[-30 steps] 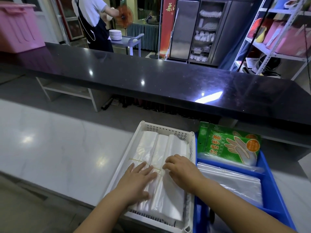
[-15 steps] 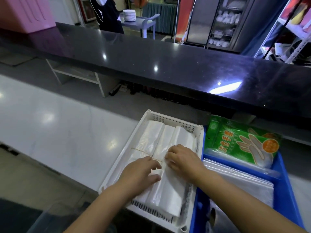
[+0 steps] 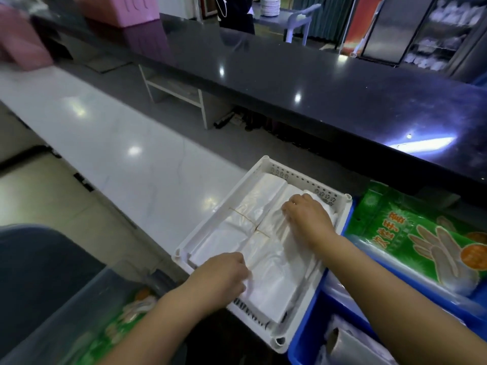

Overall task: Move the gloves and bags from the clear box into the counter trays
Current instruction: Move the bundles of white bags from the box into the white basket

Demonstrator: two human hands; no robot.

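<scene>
1. on the green glove pack (image 3: 411, 233), leaned at the far end of the blue tray (image 3: 303, 338), the yellow characters "次性手套" can be read; they are printed along the pack and are seen turned sideways.
2. an orange round badge (image 3: 474, 255) is printed at the right edge of that pack; its writing cannot be made out.
3. print is carried by a second green pack (image 3: 116, 327) in the clear box (image 3: 66, 312), but it is blurred.
4. the red banner (image 3: 361, 19) at the far wall cannot be read.
</scene>
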